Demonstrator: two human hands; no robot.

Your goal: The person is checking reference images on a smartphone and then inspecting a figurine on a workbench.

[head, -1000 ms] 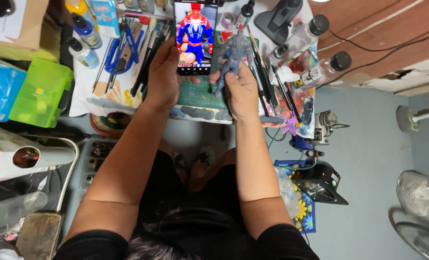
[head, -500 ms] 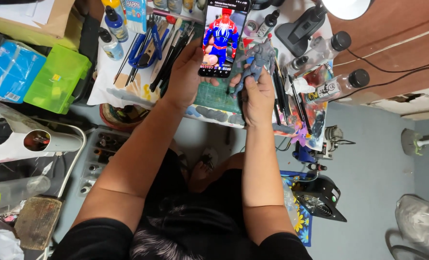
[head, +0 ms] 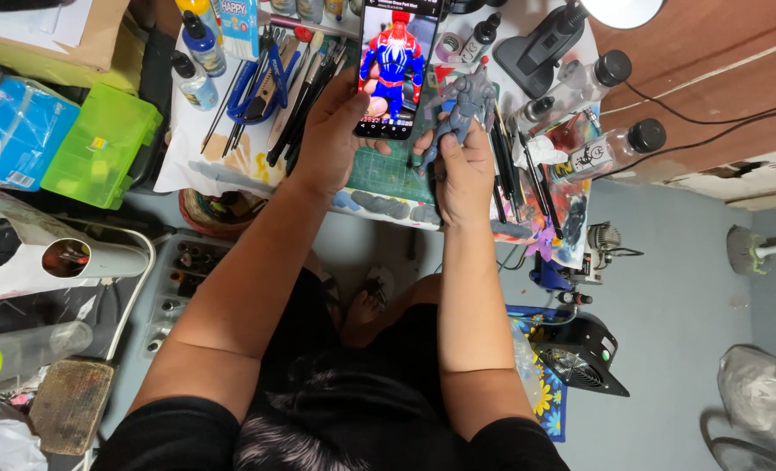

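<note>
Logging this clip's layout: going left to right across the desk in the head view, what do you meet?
Blue packet → green plastic box → blue-handled pliers → left hand holding the phone → right hand holding the grey figure → black-capped clear bottle.

Sleeves: short, black, ending above the elbows.
Forearms: bare, no watch or bands.
Left hand point(head: 331, 139): bare, ungloved.
Right hand point(head: 462, 174): bare, ungloved.

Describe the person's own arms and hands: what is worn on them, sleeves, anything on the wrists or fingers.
Both forearms are bare down to the left hand and right hand. Short black sleeves cover only the upper arms. No gloves show, and no watch or bracelet at either wrist; no rings are visible on the fingers.
</note>
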